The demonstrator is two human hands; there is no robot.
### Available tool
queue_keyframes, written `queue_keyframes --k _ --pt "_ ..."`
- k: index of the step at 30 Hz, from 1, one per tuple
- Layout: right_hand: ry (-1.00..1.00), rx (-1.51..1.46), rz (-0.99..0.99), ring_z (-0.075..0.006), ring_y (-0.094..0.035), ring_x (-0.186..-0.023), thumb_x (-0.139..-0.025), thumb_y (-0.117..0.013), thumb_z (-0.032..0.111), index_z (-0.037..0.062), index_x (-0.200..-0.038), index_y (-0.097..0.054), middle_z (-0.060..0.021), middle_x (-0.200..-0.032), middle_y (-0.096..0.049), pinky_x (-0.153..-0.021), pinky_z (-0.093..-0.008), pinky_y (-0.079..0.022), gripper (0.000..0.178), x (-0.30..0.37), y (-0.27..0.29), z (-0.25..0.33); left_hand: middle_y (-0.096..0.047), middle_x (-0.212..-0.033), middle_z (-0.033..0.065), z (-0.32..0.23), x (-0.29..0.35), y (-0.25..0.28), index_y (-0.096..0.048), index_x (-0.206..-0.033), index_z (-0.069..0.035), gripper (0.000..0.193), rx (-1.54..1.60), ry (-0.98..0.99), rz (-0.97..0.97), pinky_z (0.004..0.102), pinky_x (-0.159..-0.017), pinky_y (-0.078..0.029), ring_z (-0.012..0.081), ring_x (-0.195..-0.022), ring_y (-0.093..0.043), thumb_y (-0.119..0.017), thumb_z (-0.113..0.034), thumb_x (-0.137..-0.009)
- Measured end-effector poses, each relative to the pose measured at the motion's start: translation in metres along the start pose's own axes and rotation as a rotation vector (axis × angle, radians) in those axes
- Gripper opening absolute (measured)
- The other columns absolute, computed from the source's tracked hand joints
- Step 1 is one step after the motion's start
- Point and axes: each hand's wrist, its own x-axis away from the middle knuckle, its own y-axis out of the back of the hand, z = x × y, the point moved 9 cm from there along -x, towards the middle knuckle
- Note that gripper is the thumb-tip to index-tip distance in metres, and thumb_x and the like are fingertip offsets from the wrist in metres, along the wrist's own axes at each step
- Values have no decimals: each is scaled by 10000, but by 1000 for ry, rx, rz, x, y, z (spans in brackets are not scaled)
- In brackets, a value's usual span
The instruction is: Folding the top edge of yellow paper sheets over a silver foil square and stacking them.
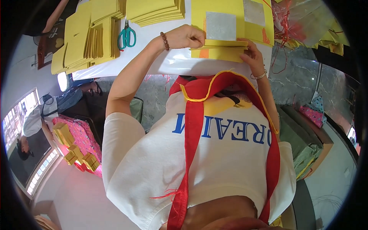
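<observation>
A sheet of yellow paper (220, 54) lies at the table's front edge, its near part folded over into a strip. It carries a silver square (221, 26) and orange patches. My left hand (191, 37), with a brown bead bracelet at the wrist, is closed on the left end of the fold. At the right end, my right hand (252, 55) pinches the folded edge between thumb and fingers. Under or beside this sheet, another yellow sheet shows a second silver square (254, 13); how they overlap is unclear.
Green-handled scissors (127, 36) lie left of my left forearm, beside stacks of folded yellow paper (78, 46). Another stack (155, 10) sits at the back. Clear plastic with red string (293, 23) is at the right. Another person (32, 119) is at far left, near yellow bundles (74, 151).
</observation>
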Motion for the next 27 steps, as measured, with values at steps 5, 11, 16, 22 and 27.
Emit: queue_keyframes --k 5,11,16,22,27 --pt "-26 -35 -73 -117 -537 -951 -826 -589 61 24 -1118 -550 -30 -1113 -529 -841 -242 -423 297 -3 0 -6 -562 -706 49 2 8 -3 -572 -861 -32 145 -87 -55 -103 275 -573 -421 148 -629 -519 -563 -148 -776" --pt "-95 -157 -107 -97 -538 -908 -858 -558 69 28 -1125 -541 -18 -1031 -560 -792 -228 -429 271 -2 2 -17 -509 -1178 131 -33 36 6 -411 -1271 -75 636 -544 -185 -485 384 -888 -376 300 -1052 -476 -694 -251 -729" --pt "-59 -93 -93 -105 -538 -944 -846 -557 43 35 -1141 -527 -31 -1060 -560 -807 -238 -432 296 -4 3 -14 -515 -1150 96 1 30 -5 -528 -1197 -161 607 -741 -262 -674 386 -880 -366 293 -1054 -452 -587 2 -615" --pt "306 535 -203 -283 -444 -1168 -736 -660 103 75 -1203 -497 -130 -1264 -465 -954 -358 -359 496 3 -2 54 -545 -1108 70 -21 37 -5 -571 -1145 -169 509 -927 -370 -692 368 -848 -390 261 -1033 -481 -527 5 -668" --pt "468 766 -162 -303 -417 -1188 -718 -683 197 111 -1158 -540 -132 -1283 -453 -960 -399 -319 471 16 -12 82 -545 -1134 75 -45 56 -22 -556 -1178 -160 524 -993 -426 -609 355 -835 -402 264 -1028 -504 -510 -27 -673"
